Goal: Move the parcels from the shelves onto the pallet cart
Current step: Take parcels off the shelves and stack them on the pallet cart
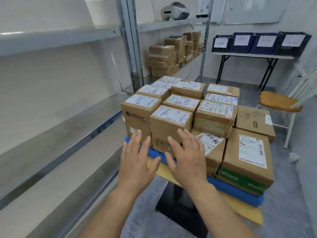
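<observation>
Several brown cardboard parcels with white labels are stacked on the blue pallet [236,189] of the cart, which rests on a yellow board. The nearest stacked parcel [169,124] stands at the front of the pile. My left hand [137,162] and my right hand [187,157] hover side by side just in front of it, fingers spread and straight, holding nothing. More parcels [164,60] sit piled on a shelf of the far rack.
Metal shelves [56,127] run along the left with bare boards. A white headset [176,11] lies on the top far shelf. A folding table with dark crates [260,42] stands at the back right, and a wooden-seat chair [279,102] beside the cart.
</observation>
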### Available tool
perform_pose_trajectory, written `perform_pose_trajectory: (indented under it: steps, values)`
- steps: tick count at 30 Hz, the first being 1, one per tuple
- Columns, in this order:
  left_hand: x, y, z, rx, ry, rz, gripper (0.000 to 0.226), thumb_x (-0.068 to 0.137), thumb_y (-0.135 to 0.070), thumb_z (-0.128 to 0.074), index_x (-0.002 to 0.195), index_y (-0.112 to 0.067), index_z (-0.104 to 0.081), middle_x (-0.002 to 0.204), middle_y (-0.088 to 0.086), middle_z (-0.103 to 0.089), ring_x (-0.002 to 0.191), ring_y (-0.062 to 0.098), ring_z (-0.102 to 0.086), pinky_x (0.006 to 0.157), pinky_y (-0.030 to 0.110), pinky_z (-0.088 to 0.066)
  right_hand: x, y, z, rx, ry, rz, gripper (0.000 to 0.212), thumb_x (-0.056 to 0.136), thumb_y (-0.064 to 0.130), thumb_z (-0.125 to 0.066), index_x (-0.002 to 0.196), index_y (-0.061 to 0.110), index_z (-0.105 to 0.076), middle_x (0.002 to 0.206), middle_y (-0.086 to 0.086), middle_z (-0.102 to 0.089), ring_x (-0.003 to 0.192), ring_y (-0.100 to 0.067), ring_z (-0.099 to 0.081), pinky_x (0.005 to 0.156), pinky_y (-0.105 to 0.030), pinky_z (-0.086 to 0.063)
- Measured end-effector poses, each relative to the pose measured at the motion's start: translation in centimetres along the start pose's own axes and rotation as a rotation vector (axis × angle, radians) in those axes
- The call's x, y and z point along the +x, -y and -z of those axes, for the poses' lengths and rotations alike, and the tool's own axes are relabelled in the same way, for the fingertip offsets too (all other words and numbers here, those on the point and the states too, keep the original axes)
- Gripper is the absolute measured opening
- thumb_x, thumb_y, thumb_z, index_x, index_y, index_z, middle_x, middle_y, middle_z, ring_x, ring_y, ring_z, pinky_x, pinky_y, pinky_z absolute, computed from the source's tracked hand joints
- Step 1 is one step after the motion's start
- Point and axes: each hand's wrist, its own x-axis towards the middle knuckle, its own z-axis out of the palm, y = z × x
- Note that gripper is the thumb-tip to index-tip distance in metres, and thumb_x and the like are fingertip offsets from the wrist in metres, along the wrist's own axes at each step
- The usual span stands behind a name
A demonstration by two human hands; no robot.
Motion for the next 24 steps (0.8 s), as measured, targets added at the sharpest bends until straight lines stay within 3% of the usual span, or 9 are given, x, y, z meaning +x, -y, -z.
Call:
perform_pose_trajectory:
  steps: [7,17,24]
  values:
    - [-4.3,5.9,3.0,0.11,-0.14,0.226,0.082,0.081,-0.063,-0.036,0.146,-0.012,-0.033,0.156,0.014,-0.017,0.144,0.025,-0.013,0.114,0.049,-0.016,0.9,6.7,-1.5,0.097,0.067,0.175,0.047,0.081,0.04,-0.052,0.119,0.016,-0.067,0.136,-0.019,-0.053,0.132,-0.034,-0.044,0.11,-0.056,-0.029]
    - [-12.2,14.1,9.6,0.155,-0.283,0.424,0.085,0.08,-0.064,-0.033,0.148,-0.013,-0.03,0.156,0.006,-0.002,0.145,0.022,-0.008,0.115,0.039,-0.011,0.7,19.5,-2.6,0.234,0.08,0.377,0.052,0.081,0.045,-0.049,0.121,0.016,-0.065,0.138,-0.019,-0.051,0.132,-0.033,-0.043,0.108,-0.059,-0.031]
    - [-21.1,21.2,16.7,0.186,-0.34,0.586,0.089,0.077,-0.071,-0.022,0.151,-0.021,-0.018,0.155,-0.004,0.012,0.143,0.01,0.009,0.115,0.03,0.001,-2.0,32.7,-3.8,0.356,0.087,0.486,0.05,0.082,0.046,-0.051,0.119,0.016,-0.067,0.137,-0.02,-0.052,0.132,-0.033,-0.043,0.108,-0.058,-0.029]
